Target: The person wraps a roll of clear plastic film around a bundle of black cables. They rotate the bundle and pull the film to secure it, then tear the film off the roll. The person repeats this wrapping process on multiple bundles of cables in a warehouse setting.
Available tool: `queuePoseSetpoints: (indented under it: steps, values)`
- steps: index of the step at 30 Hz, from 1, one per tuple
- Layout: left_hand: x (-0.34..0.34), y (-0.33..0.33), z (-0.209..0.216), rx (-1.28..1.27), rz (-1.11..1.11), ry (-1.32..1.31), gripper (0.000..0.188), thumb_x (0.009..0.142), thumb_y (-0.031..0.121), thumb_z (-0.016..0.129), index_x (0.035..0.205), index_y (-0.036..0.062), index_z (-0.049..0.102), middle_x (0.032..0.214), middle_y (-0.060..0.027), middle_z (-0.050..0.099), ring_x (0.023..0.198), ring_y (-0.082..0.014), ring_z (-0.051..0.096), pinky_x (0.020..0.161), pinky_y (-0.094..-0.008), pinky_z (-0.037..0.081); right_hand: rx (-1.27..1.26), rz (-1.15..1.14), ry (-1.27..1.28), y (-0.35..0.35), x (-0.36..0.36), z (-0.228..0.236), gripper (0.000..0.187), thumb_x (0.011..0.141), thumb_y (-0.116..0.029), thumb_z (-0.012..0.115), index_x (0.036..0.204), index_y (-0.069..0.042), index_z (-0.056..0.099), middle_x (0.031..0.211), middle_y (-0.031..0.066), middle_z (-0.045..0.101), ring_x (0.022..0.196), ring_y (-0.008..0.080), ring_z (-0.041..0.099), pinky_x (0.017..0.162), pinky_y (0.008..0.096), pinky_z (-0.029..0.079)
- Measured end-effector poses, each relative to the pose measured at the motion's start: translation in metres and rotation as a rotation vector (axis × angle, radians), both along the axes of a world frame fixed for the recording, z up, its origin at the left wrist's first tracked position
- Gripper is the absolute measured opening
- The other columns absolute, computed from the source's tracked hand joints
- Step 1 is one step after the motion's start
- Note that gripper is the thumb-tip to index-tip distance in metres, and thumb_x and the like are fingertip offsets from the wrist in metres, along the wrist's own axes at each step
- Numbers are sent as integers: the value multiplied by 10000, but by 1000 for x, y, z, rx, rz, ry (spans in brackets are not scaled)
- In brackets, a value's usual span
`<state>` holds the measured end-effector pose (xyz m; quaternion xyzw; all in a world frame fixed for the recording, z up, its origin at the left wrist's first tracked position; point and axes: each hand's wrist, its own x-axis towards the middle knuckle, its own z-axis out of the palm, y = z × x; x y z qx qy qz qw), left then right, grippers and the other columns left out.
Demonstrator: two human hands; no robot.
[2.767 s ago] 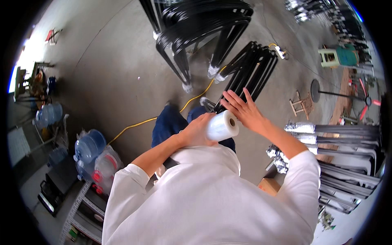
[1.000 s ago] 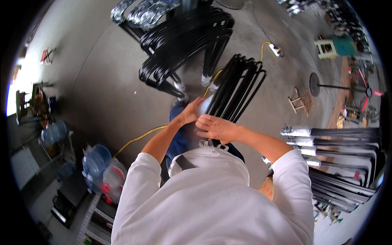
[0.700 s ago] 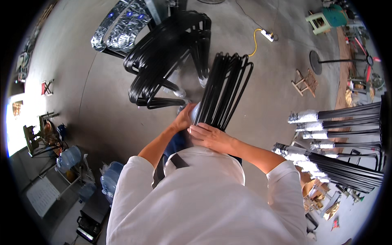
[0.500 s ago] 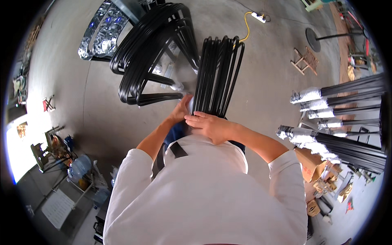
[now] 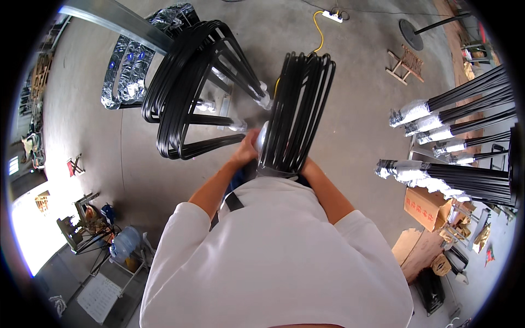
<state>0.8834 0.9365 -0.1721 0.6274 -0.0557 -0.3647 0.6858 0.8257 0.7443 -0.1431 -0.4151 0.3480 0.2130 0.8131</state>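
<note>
A: Position of the whitish roll?
B: Just right of the left hand, against the left side of a bundle of black bent tubes. The bundle stands before the white shirt and partly covers the roll.
A: State of the hands?
B: Left: fingers curled onto the roll. Right hand: at the bundle's lower right edge, mostly hidden behind the tubes; finger posture cannot be told.
A: Nearby?
B: A second stack of black tubing, left of the bundle, its feet in clear wrap.
A: Containers?
B: One bluish water jug, lower left; fill level unclear. One cardboard box, right; contents not visible from here.
A: Writing?
B: Reddish printed characters on the box's side, not transcribed. Lines of dark marks on a white sheet, lower left; too small to read.
</note>
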Motion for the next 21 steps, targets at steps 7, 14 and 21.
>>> queuePoseSetpoints:
  steps: [7,14,21]
  values:
    - [-12,5,14,74,-333,-291,492,798,105,572,1224,24,339,1187,-111,442,1099,-197,407,1002,-368,269,-602,302,-324,15,2,1,226,804,-131,491,990,-11,534,1006,147,568,903,244,534,782,352,424]
    - [112,-29,182,898,-809,-1559,717,655,185,650,1308,183,352,1288,-83,399,1245,-259,306,1018,-488,200,-816,334,-315,6,-3,8,221,807,-161,496,968,-15,539,984,146,575,906,252,544,775,358,430]
    - [124,-104,177,240,-1575,-2064,879,624,262,651,1359,119,191,1346,-71,302,1307,-261,166,1084,-459,41,-1026,382,-487,15,-7,2,241,786,-214,533,940,-32,564,927,154,589,882,269,558,763,357,439]
